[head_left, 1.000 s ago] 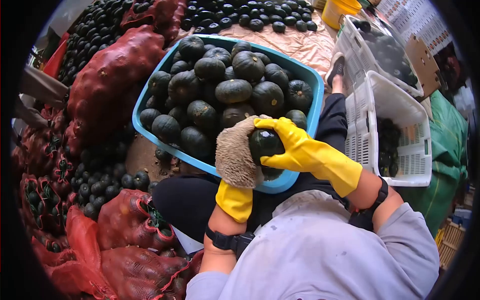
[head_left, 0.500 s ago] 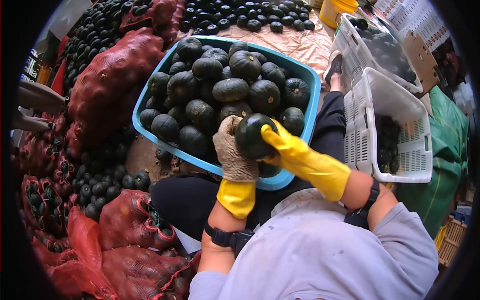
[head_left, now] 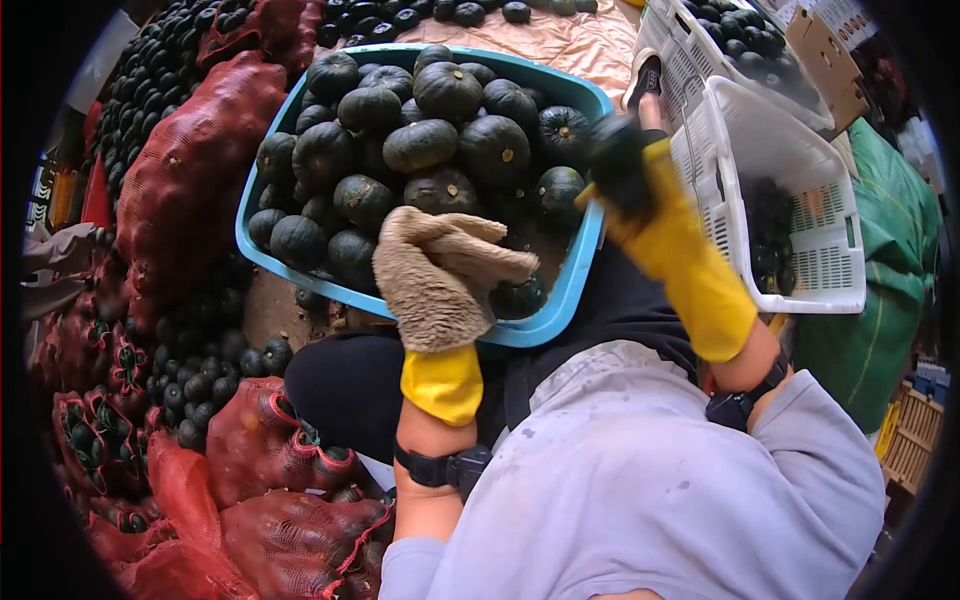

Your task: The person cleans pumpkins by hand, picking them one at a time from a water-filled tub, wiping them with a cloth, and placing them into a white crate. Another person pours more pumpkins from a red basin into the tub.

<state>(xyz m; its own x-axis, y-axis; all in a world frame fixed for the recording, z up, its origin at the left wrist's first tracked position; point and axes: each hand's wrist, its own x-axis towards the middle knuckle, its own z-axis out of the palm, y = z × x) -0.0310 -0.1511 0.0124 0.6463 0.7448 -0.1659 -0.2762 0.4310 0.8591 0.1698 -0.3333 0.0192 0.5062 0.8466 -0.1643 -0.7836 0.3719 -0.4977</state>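
Note:
A dark green squash (head_left: 620,165), smeared by motion, is in my right hand (head_left: 655,220), which wears a yellow glove. It is at the right rim of a blue tub (head_left: 262,262) heaped with dark green squashes (head_left: 420,146). My left hand (head_left: 440,275), in a tan fluffy mitt over a yellow glove, is over the tub's near side. The mitt's fingers stretch out to the right with nothing held. Below them a squash (head_left: 520,297) lies low in the tub's near right corner.
At the right stand two white crates (head_left: 715,160) with squashes inside, beside a green sack (head_left: 880,250). Red mesh sacks (head_left: 190,160) and loose squashes (head_left: 195,375) lie at the left. More squashes (head_left: 385,20) are spread on a sheet behind the tub.
My right hand has carried the squash away from my left hand, up and to the right, to the tub's right rim. My left hand has let go of it and opened. The camera view has shifted.

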